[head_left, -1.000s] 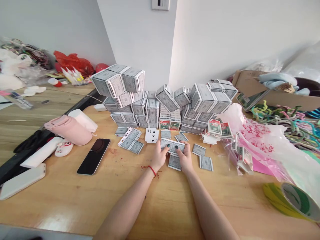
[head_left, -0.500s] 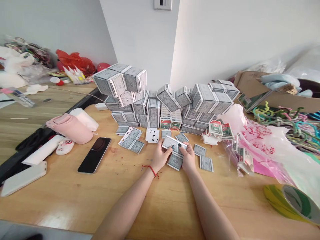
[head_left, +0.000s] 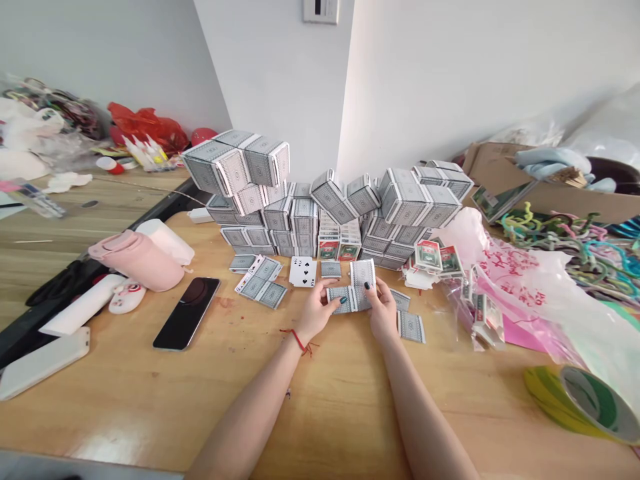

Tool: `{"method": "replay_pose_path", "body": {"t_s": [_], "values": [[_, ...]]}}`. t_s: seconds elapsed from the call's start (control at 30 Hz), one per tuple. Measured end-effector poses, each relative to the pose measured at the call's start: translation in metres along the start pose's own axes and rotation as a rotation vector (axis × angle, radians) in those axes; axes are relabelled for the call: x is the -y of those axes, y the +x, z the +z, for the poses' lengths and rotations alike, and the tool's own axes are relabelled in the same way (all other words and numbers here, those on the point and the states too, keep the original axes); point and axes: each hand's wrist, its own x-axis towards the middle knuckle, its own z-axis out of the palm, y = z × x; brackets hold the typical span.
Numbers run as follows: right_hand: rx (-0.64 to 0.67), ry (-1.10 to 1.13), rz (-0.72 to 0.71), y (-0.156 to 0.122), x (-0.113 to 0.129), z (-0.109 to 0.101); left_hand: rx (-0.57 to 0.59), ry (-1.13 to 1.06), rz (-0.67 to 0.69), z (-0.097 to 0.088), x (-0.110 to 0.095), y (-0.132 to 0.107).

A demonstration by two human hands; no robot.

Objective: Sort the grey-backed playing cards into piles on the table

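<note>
Between my two hands is a small piece of joined, folded playing cards (head_left: 363,273) with grey patterned backs. My left hand (head_left: 316,313) pinches its left end, thumb on top. At its right side, my right hand (head_left: 383,308) grips it with the thumb pressed on the cards. A face-up stack of playing cards (head_left: 303,271) lies just beyond my left hand. More grey-backed folded cards (head_left: 263,283) rest to the left, and others (head_left: 411,327) lie right of my right hand. Fingers under the held piece are partly hidden.
Behind stands a wall of card blocks (head_left: 305,220), with card boxes (head_left: 429,257) at its right. A phone (head_left: 187,313) and a pink bottle (head_left: 137,260) lie left. Green-yellow tape (head_left: 550,400), a plastic bag (head_left: 530,267) and a carton (head_left: 540,193) are on the right.
The folded card piece has turned in my hands; one part now points up and away, and another lies level toward my left hand. The view has shifted slightly.
</note>
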Motion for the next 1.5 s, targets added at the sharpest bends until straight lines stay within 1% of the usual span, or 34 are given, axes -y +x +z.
{"method": "replay_pose_path", "body": {"t_s": [0.07,0.17,0.23,0.33,0.43,0.5,0.6,0.73,0.83,0.93,1.03,1.13,1.23,1.33,1.5], "values": [[-0.002,-0.095,-0.037,-0.001,-0.002,0.000,-0.007,-0.025,0.002,0.001,0.003,0.000],[0.009,-0.180,-0.045,-0.001,-0.004,-0.001,-0.067,0.036,0.006,0.001,0.007,-0.001],[0.039,-0.192,-0.045,-0.001,-0.003,0.000,-0.113,0.108,0.011,0.001,0.008,-0.001],[0.083,-0.169,-0.010,-0.003,-0.002,0.003,-0.147,0.161,0.018,0.002,0.008,-0.001],[0.099,-0.148,0.075,-0.006,-0.003,0.005,-0.143,0.153,0.044,0.003,0.009,-0.002],[0.094,-0.157,0.104,-0.007,-0.003,0.006,-0.130,0.155,0.061,0.004,0.010,-0.003],[0.087,-0.163,0.101,-0.007,-0.004,0.006,-0.118,0.174,0.078,0.004,0.010,-0.004],[0.141,-0.171,0.114,-0.007,-0.007,0.008,-0.104,0.184,0.063,0.003,0.006,-0.006],[0.165,-0.189,0.095,-0.008,-0.009,0.009,-0.097,0.188,0.044,0.003,0.004,-0.007],[0.218,-0.126,0.101,-0.009,-0.007,0.010,-0.164,0.241,0.092,0.006,0.002,-0.006],[0.268,-0.058,0.118,-0.011,-0.003,0.011,-0.290,0.294,0.161,0.006,0.000,-0.006],[0.238,-0.026,0.114,-0.011,-0.001,0.011,-0.414,0.401,0.199,-0.001,-0.004,-0.005],[0.191,0.004,0.112,-0.009,-0.001,0.009,-0.474,0.560,0.265,-0.014,-0.005,-0.002],[0.138,0.054,0.137,-0.005,-0.003,0.007,-0.463,0.715,0.317,-0.024,0.001,0.003],[0.061,0.159,0.164,-0.002,-0.004,0.003,-0.451,0.788,0.269,-0.028,0.014,0.010]]}}
